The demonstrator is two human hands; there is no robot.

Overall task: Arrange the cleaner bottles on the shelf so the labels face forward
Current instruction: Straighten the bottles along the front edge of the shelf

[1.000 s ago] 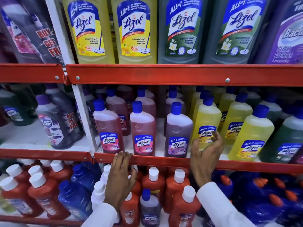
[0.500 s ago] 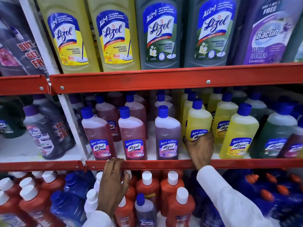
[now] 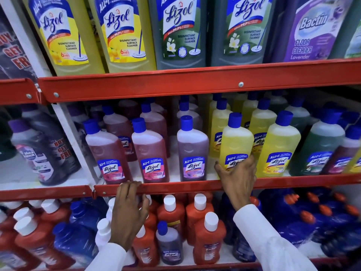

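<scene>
Our right hand (image 3: pixel 237 181) is wrapped around the base of the front yellow bottle (image 3: pixel 235 141) on the middle shelf (image 3: pixel 175 187), label facing us; it sits just right of the purple bottle (image 3: pixel 192 151). Our left hand (image 3: pixel 129 210) holds nothing; its fingers just rest on the red shelf edge, well left of that bottle.
</scene>
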